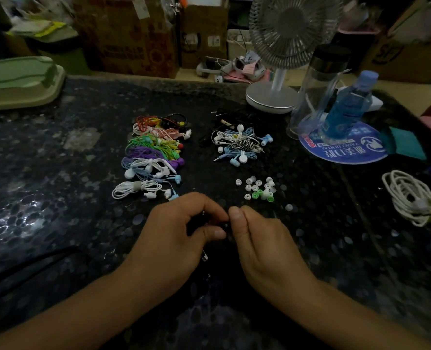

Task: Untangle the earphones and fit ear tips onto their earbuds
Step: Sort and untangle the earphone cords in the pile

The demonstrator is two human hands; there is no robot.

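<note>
Both hands meet near centre on the dark table. Left hand has its fingers curled with thumb and forefinger pinching a small dark piece, likely a black earphone; too dark to make out more. A small metal bit pokes out under the palm. Right hand is curled too, thumb and forefinger tips pressed together right against the left fingertips; cannot tell what it pinches, the item is hidden.

Bundled earphones lie in a column far-left of the hands: red, pink, green, yellow, purple, blue, white, each coiled. Tangled pile of white, blue and striped sets sits to the right of that column, well apart from the hands. Ear tips, white with some green, are scattered just beyond the right hand; one stray tip lies to their right.

Fan stands far right, clear flask and blue bottle beside it, the bottle on a round blue mat. White cable coil at right edge. Green tray far left.
</note>
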